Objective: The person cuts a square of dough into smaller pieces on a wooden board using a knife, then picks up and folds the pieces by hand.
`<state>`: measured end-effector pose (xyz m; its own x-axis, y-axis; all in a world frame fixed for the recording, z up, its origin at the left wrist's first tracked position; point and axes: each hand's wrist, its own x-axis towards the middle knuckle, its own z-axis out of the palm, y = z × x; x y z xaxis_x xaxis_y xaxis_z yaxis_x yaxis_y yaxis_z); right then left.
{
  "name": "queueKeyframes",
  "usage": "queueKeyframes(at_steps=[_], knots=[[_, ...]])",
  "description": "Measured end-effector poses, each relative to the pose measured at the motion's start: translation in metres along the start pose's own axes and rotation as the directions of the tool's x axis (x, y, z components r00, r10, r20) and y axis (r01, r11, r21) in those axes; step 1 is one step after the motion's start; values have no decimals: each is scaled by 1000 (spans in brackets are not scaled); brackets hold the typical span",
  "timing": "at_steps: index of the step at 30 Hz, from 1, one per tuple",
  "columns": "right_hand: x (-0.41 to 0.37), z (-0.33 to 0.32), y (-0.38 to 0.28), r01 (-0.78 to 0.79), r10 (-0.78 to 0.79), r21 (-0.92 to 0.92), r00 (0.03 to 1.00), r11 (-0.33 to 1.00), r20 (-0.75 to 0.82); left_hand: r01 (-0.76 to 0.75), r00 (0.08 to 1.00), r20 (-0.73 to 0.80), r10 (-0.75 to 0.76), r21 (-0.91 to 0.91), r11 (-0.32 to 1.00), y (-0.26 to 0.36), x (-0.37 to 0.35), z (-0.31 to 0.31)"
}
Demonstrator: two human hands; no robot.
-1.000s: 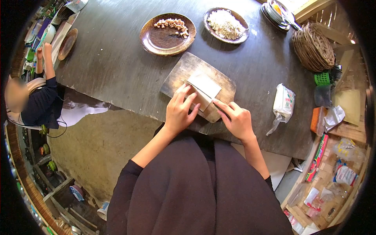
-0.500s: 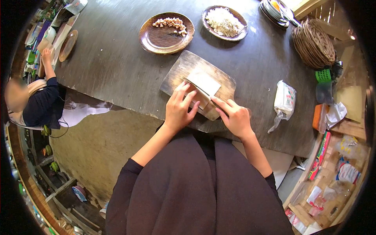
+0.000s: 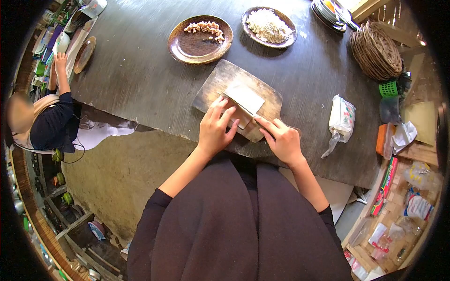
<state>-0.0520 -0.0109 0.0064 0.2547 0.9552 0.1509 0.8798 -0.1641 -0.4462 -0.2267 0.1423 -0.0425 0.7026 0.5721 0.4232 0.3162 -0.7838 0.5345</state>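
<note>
Left hand (image 3: 215,126) arched, fingertips at the near side; can't tell if it's pinching. White block (image 3: 246,97) on the cutting board (image 3: 213,84), long axis slanting down rightward, knife (image 3: 242,111) alongside; right hand (image 3: 285,140) nearer its lower end, grip closed around the knife.

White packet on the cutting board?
No, the white packet lies on the dark table, to the right of the cutting board.
</note>
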Motion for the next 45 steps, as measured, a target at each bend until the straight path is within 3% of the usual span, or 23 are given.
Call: queueKeyframes(at_steps=[6, 12, 18, 45], knots=[[-3, -1, 0, -8, 8, -33, 1000, 999, 5, -9, 997, -72, 6, -39, 999, -16, 18, -11], [-4, -1, 1, 23, -23, -28, 1000, 999, -5, -58, 956, 290, 33, 79, 995, -60, 72, -42], [-4, -3, 2, 45, -46, -46, 999, 998, -18, -227, 905, 402, 136, 187, 956, -63, 87, -52], [-43, -14, 18, -7, 7, -82, 1000, 997, -3, -208, 896, 427, 125, 155, 966, -74, 82, -47]])
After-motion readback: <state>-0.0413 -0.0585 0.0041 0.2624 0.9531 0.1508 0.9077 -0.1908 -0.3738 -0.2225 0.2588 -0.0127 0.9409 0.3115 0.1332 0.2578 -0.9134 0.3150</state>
